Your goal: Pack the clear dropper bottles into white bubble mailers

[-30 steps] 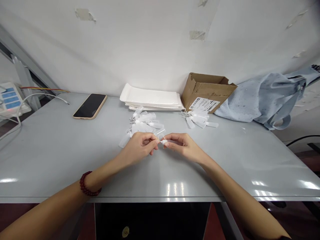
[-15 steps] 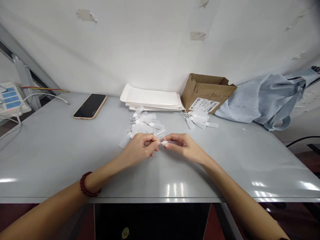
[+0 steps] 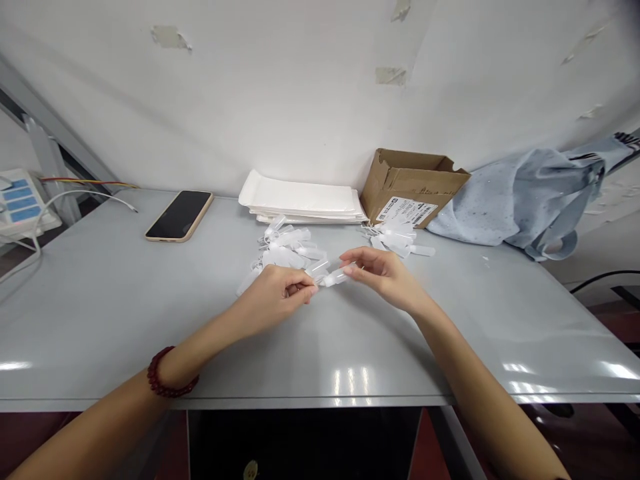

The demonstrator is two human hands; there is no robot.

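My left hand (image 3: 283, 291) is closed in a pinch at the white end of a small translucent plastic tag (image 3: 336, 277), where a thin string seems to be. The fingertips hide exactly what lies between them. Thumb and fingers of my right hand (image 3: 376, 272) grip the tag's other, clear end, so it stretches between both hands just above the table. Behind my left hand lies a loose pile of similar tags (image 3: 287, 255) with thin loops. A smaller bunch of tags (image 3: 397, 236) rests farther right, in front of the cardboard box.
A stack of white envelopes or sleeves (image 3: 300, 195) lies against the wall. Right of it stands an open cardboard box (image 3: 425, 183), with a pale blue cloth bag (image 3: 500, 200) beside it. A phone (image 3: 180, 215) and a white cable (image 3: 100, 192) are on the left of the grey table (image 3: 240, 363).
My right hand has shifted right and slightly up, from the tag's white end to its clear end. More of the tag shows. My left hand stays nearly in place.
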